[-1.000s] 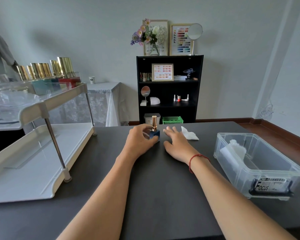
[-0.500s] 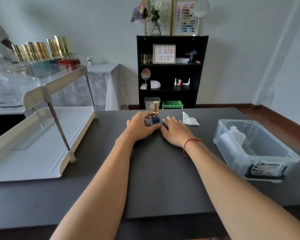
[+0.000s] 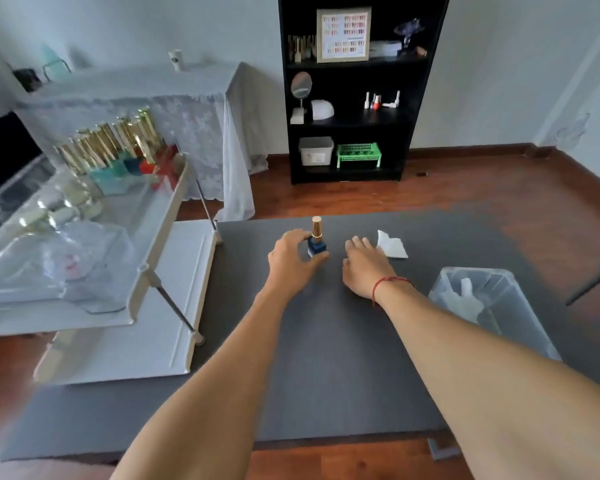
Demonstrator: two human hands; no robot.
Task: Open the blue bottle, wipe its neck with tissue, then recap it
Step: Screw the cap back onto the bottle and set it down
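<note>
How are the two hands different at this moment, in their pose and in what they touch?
The left hand curls around the base of the blue bottle, while the right hand grips nothing. The left hand's fingers are bent, while the right hand lies flat, palm down, on the table. The right hand is nearer the tissue than the left hand. Both reach forward over the table.

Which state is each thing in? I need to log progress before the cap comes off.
blue bottle: upright, capped, held at its base
gold cap: on
left hand: gripping the bottle
right hand: flat on the table, empty
tissue: crumpled, untouched
clear bin: open
</note>
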